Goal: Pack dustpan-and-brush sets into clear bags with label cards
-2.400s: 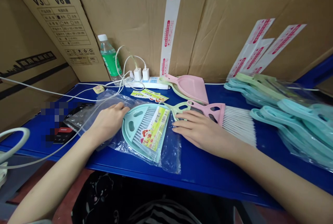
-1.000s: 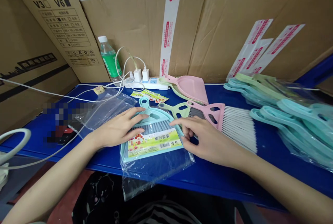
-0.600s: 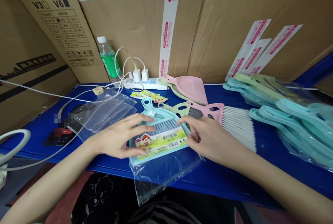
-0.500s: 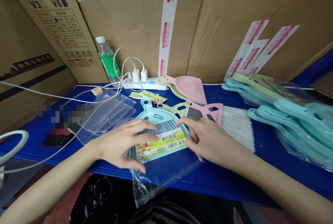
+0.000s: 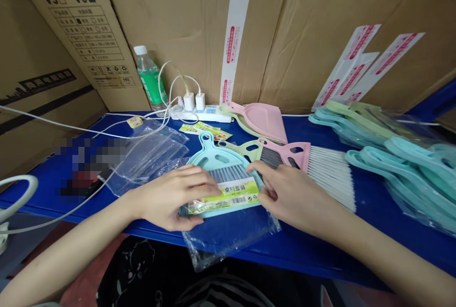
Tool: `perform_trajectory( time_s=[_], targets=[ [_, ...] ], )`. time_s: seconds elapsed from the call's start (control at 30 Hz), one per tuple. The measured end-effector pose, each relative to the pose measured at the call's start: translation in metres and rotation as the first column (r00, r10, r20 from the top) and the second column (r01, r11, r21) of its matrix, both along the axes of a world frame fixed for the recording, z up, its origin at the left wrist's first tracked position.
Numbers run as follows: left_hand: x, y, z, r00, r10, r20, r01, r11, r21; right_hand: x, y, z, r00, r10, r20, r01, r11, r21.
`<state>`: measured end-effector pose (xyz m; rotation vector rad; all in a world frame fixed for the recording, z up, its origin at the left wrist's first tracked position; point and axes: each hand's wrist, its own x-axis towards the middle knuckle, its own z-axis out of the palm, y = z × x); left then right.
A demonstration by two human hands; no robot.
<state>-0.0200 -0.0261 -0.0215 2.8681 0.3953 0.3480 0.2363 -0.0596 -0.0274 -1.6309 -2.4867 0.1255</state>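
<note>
A light-blue dustpan (image 5: 228, 156) lies on the blue table with a matching grey-bristled brush (image 5: 231, 172) on it. Across them sits a yellow-green printed card (image 5: 242, 190); clear plastic bag film (image 5: 228, 238) extends toward the table's front edge. My left hand (image 5: 178, 195) rests over the set's left side, fingers laid on the card and thumb apart at the lower edge. At the right edge, my right hand (image 5: 281, 190) is closed with bent fingers on the dustpan set. Its fingertips partly hide that edge.
Behind are a pink dustpan (image 5: 265, 119), a pink brush (image 5: 299, 152) and loose cards (image 5: 206, 129). Bagged blue sets (image 5: 409, 169) are piled right. Clear bags (image 5: 146, 150) lie left, near cables. A bottle (image 5: 151, 81) and power strip (image 5: 213, 113) stand by the cardboard boxes (image 5: 302, 36).
My left hand has lowered, its fingers now closer together on the card. My right hand stays at the right edge. The whole view has shifted slightly.
</note>
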Motion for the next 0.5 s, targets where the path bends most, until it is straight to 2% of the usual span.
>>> perform_trajectory(
  time_s=[0.17, 0.27, 0.33, 0.4, 0.5],
  targets=[
    [0.0, 0.0, -0.001, 1.0, 0.028, -0.009, -0.027, 0.998, 0.058, -0.001, -0.004, 0.005, 0.999, 0.045, 0.025, -0.044, 0.998, -0.043],
    [-0.001, 0.002, -0.002, 0.998, 0.065, -0.023, -0.062, 0.993, 0.099, 0.004, -0.003, 0.006, 0.984, 0.154, -0.091, -0.162, 0.983, -0.092],
    [-0.002, 0.004, -0.003, 0.996, 0.089, -0.027, -0.085, 0.987, 0.135, 0.007, -0.001, 0.005, 0.968, 0.181, -0.174, -0.199, 0.976, -0.091],
    [-0.003, 0.004, -0.003, 0.994, 0.106, -0.04, -0.098, 0.982, 0.161, 0.01, 0.003, 0.002, 0.958, 0.2, -0.203, -0.205, 0.979, -0.004],
    [-0.004, 0.002, -0.003, 0.99, 0.126, -0.068, -0.113, 0.978, 0.175, 0.012, 0.008, -0.004, 0.954, 0.27, -0.129, -0.243, 0.95, 0.194]
  ],
)
